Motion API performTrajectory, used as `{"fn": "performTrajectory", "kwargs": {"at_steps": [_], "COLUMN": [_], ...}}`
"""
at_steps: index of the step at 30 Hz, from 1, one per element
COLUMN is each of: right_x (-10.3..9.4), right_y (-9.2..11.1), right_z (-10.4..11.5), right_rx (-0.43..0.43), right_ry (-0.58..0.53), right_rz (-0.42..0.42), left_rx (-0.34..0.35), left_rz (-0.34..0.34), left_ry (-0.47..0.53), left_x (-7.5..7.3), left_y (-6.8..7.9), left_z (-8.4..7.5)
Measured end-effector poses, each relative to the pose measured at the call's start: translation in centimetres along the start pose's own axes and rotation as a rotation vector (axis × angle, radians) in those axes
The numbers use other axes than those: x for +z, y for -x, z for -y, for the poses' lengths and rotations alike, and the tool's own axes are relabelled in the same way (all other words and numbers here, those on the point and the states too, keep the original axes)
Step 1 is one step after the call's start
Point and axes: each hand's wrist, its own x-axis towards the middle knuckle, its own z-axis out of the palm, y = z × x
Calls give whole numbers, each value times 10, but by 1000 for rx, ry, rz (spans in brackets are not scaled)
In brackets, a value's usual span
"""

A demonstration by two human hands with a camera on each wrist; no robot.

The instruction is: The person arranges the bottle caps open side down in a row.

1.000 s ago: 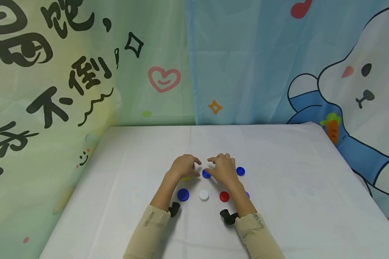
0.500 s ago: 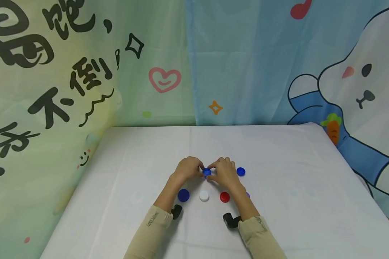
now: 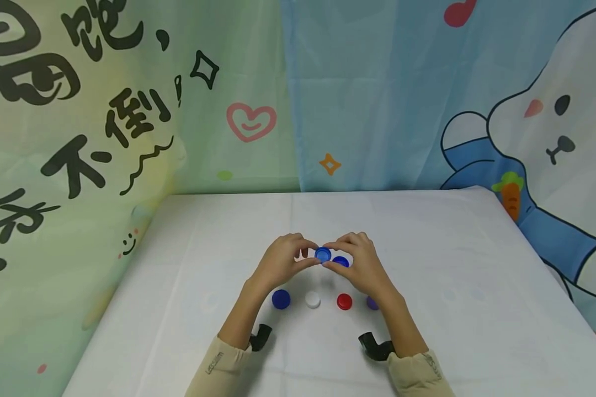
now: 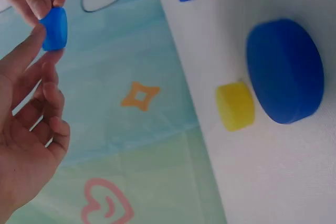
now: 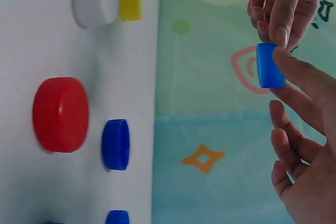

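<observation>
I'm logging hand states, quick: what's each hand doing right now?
Left hand: holding a raised blue cap, pinched at its edge.
Right hand: pinching that same cap.

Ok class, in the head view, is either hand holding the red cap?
No, the red cap lies on the table, while the left hand and right hand pinch a blue cap.
</observation>
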Motion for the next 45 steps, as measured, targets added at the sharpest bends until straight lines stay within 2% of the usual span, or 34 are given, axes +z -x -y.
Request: {"fn": "performTrajectory", "kwargs": {"at_steps": [8,11,13,20,23,26,40,43,45], "right_x": [-11,-13,-13,-14,-14,-14,-12,-11,-11], "right_y": [10,12,13,15,16,16,18,18,19], "right_z": [10,10,10,11,12,12,9,8,7], "right_rx": [-91,-99,-104,-114,-114,-110,-71,-19,40], "right_ry": [-39,-38,-34,-43,-44,-45,-78,-104,-120], "right_rz": [-85,-92,-95,-106,-103,-99,-103,-83,-61], "left_rx": [58,29,-27,-345,-421,-455,-484,-448,-388], "left_rz": [-92,-91,-77,45,77,79,57,36,5], "left_ry": [63,136,207,552,664,704,695,687,663], "left_x": [-7,-6,-5,0,2,3,7,6,5], "left_y": [11,13,14,14,13,12,10,11,12], "left_z": [-13,-14,-13,-14,-15,-16,-18,-19,-20]}}
